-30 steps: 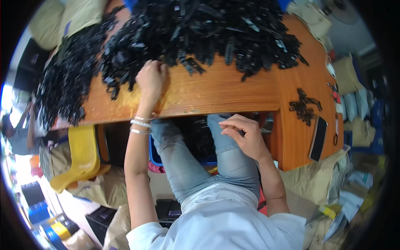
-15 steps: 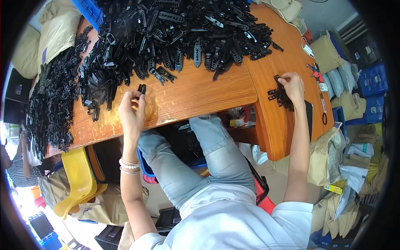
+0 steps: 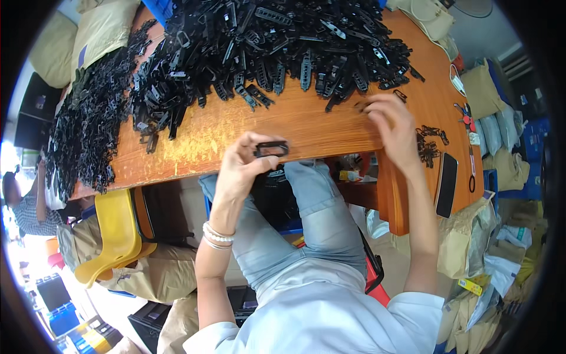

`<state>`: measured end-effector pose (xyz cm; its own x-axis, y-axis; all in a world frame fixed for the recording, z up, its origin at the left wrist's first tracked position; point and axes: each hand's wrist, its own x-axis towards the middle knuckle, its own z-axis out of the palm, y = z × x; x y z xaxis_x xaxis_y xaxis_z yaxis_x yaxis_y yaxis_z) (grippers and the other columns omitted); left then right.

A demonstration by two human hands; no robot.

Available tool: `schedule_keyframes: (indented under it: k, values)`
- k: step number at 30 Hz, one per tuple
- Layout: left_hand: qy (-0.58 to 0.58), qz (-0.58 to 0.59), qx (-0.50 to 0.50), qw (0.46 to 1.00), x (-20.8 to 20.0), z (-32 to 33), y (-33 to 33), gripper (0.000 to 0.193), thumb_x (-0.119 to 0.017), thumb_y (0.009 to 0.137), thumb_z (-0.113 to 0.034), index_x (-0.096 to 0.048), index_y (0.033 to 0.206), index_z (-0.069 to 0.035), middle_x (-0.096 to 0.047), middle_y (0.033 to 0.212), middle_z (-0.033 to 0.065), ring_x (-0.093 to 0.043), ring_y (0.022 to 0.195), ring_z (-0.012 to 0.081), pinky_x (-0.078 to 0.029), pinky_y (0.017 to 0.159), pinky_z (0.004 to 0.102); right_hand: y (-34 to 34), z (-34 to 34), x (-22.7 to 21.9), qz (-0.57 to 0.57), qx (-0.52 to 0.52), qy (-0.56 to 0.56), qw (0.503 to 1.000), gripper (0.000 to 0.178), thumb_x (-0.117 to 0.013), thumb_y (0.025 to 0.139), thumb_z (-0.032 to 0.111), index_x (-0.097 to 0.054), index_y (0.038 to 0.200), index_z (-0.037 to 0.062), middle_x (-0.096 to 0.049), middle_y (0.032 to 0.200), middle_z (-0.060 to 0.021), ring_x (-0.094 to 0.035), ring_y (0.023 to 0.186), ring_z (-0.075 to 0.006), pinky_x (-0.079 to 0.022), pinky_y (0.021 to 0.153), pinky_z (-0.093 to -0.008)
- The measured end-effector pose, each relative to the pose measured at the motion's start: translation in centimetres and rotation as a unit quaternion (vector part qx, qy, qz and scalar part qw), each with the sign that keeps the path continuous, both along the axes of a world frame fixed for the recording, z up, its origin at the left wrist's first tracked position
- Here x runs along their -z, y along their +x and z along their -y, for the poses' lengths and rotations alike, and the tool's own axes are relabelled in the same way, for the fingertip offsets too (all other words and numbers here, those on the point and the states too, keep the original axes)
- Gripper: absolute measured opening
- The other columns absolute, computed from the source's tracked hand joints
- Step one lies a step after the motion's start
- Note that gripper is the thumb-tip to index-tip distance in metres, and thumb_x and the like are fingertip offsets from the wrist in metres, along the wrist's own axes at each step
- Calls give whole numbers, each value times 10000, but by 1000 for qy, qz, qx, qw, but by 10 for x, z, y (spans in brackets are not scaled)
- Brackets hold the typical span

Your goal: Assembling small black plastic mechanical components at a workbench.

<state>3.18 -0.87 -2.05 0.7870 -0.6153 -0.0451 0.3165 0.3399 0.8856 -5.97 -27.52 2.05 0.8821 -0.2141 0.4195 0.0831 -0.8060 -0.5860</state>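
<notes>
My left hand [image 3: 239, 168] is closed, pinching an oblong black plastic frame [image 3: 280, 143] above the table's near edge. Orange-brown shows through the frame's opening. To the right, my right hand [image 3: 394, 127] hangs over the wooden table [image 3: 330, 127] with bent fingers. A small dark piece [image 3: 362, 106] shows at its fingertips, blurred by motion, so its exact shape is unclear. A large heap of black plastic parts [image 3: 277, 35] spreads beyond both hands. A small cluster of black pieces [image 3: 429, 154] lies right of my right wrist.
A black phone-like slab [image 3: 447, 186] lies near the right edge, with scissors [image 3: 471, 177] and red-handled pliers [image 3: 467, 120] beside it. A yellow chair [image 3: 109, 236] stands at left. Paper sacks [image 3: 109, 29] rest at far left. Another person [image 3: 35, 206] is at the left rim.
My left hand has moved right, and its black frame now shows broadside. My right hand has left the small cluster and moved left with a small dark piece. The view has shifted.
</notes>
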Motion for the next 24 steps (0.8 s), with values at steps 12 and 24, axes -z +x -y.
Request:
schedule_keyframes:
  k: [12,24]
  values:
    - [-178,-172,277,928,-7,-1,-22,517,-439,910,-133,-239,1341,72,-564,826,190,-509,535,158,-382,415,231,6,-76,-9,93,-291,-5,952,126,-566,728,50,-638,824,86,-550,1111,-132,-529,977,-298,-421,817,-384]
    - [-182,-171,229,941,-5,0,-24,457,-441,909,-132,-305,1300,63,-580,818,216,-555,483,195,-441,429,249,2,-82,-7,152,-243,-73,955,108,-588,710,87,-634,806,71,-574,1071,-106,-559,907,-272,-432,725,-357]
